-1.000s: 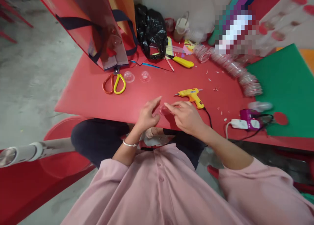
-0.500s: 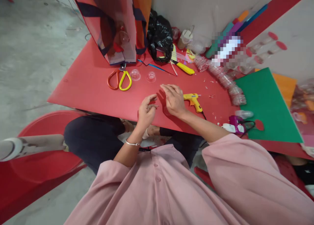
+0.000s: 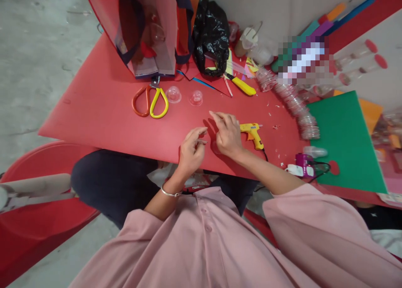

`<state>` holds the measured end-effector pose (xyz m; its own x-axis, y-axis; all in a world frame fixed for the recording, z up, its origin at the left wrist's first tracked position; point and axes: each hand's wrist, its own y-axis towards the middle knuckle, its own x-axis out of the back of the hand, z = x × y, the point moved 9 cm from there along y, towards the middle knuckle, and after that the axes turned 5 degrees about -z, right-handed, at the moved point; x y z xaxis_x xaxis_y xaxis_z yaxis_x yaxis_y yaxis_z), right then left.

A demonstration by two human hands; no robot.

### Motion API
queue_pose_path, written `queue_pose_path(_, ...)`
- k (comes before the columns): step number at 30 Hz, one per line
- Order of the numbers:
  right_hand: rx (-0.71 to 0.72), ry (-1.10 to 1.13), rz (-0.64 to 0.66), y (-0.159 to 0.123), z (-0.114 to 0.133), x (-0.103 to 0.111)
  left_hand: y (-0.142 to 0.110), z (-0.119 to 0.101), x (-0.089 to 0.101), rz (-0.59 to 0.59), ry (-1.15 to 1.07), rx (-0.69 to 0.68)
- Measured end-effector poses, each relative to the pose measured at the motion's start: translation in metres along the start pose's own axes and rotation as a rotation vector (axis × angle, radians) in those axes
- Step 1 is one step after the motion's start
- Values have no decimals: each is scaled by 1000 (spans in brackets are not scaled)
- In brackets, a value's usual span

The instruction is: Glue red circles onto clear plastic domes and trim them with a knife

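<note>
My left hand [image 3: 192, 150] is just above the front part of the red table, fingers loosely curved and apart, with nothing visible in them. Close to its right, my right hand [image 3: 228, 136] has its fingers stretched out to the upper left, also with nothing visible in them. A faint clear plastic dome [image 3: 216, 147] lies on the table, partly covered by the right hand. Behind that hand rests a yellow glue gun [image 3: 253, 133], its nozzle hidden. Two more clear plastic domes [image 3: 173, 94] sit farther back, beside scissors [image 3: 150, 102] with one red and one yellow handle.
A large bag [image 3: 153, 49] and a black plastic bag [image 3: 212, 36] stand at the back. Near them lies a yellow-handled cutter [image 3: 241, 86]. Stacked clear cups [image 3: 297, 103] curve along the right. A green board [image 3: 342, 145] and a purple power adapter [image 3: 304, 165] are at the right.
My right hand has lifted off the plastic dome it was touching and moved up and forward, now covering the glue gun's nozzle. My left hand stays close by. The camera view has shifted.
</note>
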<state>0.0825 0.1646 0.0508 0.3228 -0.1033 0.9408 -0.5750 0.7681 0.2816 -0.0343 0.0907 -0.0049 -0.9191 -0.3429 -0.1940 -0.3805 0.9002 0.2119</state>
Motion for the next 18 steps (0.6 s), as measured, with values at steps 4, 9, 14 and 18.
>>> queue_pose_path(4, 2, 34, -73, -3, -3, 0, 1, 3, 2, -23, 15, 23)
queue_pose_path(9, -90, 119, -322, -22, -6, 32, 1, 10, 5, -59, 34, 54)
queue_pose_path(14, -152, 105, -398, -64, 2, 62, 1, 7, 4, -45, 122, -9)
queue_pose_path(18, -158, 59, -160, -83, 8, 30, 0, 2, 1, -26, 254, -51)
